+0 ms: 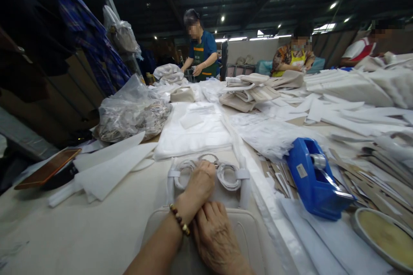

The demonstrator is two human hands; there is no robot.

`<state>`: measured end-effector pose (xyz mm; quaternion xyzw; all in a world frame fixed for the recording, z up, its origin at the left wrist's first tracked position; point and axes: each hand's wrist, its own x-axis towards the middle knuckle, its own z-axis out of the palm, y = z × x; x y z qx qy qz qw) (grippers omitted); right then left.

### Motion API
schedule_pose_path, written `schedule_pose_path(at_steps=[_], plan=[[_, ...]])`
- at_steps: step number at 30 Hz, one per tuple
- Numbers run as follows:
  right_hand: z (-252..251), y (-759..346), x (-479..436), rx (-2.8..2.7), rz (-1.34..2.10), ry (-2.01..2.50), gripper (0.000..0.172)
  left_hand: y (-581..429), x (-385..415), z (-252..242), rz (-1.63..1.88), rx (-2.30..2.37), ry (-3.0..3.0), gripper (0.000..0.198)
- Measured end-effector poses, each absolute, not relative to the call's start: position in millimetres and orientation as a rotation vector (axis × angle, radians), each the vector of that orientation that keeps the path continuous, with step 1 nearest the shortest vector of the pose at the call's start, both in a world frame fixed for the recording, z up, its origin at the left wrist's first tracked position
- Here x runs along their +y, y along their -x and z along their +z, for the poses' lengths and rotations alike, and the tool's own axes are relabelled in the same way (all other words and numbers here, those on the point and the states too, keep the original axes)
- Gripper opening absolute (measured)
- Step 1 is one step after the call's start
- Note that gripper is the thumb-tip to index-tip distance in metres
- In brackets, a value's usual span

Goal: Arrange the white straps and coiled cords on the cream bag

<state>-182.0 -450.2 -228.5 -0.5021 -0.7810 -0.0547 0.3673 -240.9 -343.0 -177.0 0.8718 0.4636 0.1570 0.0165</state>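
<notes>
A pale beige bag (248,240) lies in front of me on the table, partly covered by my hands and forearms. At its top are two white-wrapped coils (229,177), one on each side, and a thin ring (208,157) between them. My left hand (201,182), with a beaded bracelet at the wrist, reaches up between the coils. Its fingers are closed near the ring, and what they hold is hidden. My right hand (215,230) lies on the upper part of the bag beside the left wrist, fingers bent slightly and resting on it.
White sheets (196,131) in plastic lie beyond the bag. A blue tape dispenser (318,180) and a round tin (385,234) stand at right, among paper strips. At left are a clear plastic bag (132,109), white pieces (109,172) and a phone (48,168). Co-workers (203,51) work beyond.
</notes>
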Motion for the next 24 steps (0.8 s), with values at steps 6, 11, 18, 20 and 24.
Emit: schedule_pose_path(at_steps=[6,11,18,20,24], plan=[[-225.3,173.2,-454.5,-1.802,-0.007,1.149,0.028,231.2,-334.6,-183.5,0.312,1.470,-2.626,0.031],[-200.2,108.3,-438.8,-1.411,-0.077,1.539,0.034,234.8,-333.3,-188.0,0.315,1.429,-2.577,0.031],[-173.0,81.1,-392.0,-1.315,0.596,2.102,0.054,234.4,-334.9,-190.0,0.382,1.402,-2.499,0.030],[-168.4,83.6,-389.3,-1.376,0.596,2.098,0.038,235.4,-334.7,-189.8,0.409,1.378,-2.467,0.029],[-155.0,81.6,-391.4,-1.471,0.836,1.778,0.033,238.2,-330.8,-190.2,0.471,1.306,-2.371,0.026]])
